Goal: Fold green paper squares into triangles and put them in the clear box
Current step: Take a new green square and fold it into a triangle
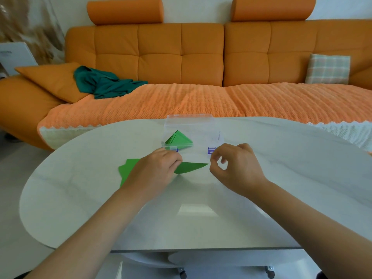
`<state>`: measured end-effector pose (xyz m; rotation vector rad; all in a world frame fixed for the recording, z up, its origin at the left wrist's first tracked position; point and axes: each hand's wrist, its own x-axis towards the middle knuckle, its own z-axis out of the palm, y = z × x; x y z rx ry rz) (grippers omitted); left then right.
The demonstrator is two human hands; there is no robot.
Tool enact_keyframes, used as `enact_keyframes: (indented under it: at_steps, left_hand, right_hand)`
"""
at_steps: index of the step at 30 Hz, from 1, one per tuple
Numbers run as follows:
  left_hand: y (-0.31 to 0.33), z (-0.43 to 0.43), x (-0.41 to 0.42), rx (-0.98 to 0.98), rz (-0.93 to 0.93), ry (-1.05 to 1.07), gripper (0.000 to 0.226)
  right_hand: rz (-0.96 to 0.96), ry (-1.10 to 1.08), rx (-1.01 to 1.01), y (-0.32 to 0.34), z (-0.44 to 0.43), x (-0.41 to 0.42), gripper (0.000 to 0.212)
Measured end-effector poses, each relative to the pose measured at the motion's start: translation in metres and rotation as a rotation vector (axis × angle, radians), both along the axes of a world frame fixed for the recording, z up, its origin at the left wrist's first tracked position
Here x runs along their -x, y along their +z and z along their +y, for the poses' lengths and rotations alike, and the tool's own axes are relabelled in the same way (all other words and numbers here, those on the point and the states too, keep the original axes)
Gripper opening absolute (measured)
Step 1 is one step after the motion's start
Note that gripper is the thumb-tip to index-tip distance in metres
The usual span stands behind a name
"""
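The left hand holds the green paper by its left end, with the fingers curled over it. The sheet looks bowed, not flat on the table. Its pointed right tip reaches just to the fingertips of the right hand. On that hand the thumb and index finger are bent toward each other with only a narrow gap. Whether they already pinch the tip I cannot tell, because the tip is very thin from this angle.

Just beyond the fingers of both hands stands the clear box, with folded triangles lying in its left part. Under the left palm, and out to the left of its fingers, lies the stack of green squares.

I judge that the step in hand is the fold itself. To do it well, the right fingers should take the tip firmly and bring corner exactly on corner. The left fingers should keep their end from sliding. Only then should a finger press along the fold from the middle outward, so the crease comes sharp and the triangle lies flat for the box.
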<state>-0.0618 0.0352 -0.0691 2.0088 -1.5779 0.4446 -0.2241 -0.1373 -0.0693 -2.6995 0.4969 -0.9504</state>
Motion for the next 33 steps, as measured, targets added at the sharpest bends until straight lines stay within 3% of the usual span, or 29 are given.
enact_keyframes:
  at_steps: [2,4,8,13,20,33]
  left_hand:
    - [0.0,-0.001,0.008,0.0,0.024,-0.022,0.018]
    - [-0.001,-0.004,0.013,0.015,0.028,-0.042,0.011]
    - [0.001,-0.006,0.016,0.045,-0.036,-0.058,0.022]
    - [0.003,-0.008,0.02,0.087,-0.122,-0.106,0.01]
    - [0.006,-0.004,0.009,0.096,-0.116,-0.106,0.017]
    - [0.012,0.027,-0.035,-0.028,-0.042,0.028,0.025]
  right_hand:
    - [-0.021,0.064,0.013,0.002,0.008,-0.002,0.02]
    - [-0.027,0.106,0.046,0.001,0.015,-0.006,0.015]
    - [-0.051,0.134,0.047,-0.002,0.017,-0.01,0.013]
    - [-0.064,0.159,0.095,-0.001,0.016,-0.011,0.013]
    - [-0.074,0.204,0.179,0.003,0.015,-0.008,0.013]
    - [-0.105,0.118,0.088,0.005,0.003,-0.005,0.014]
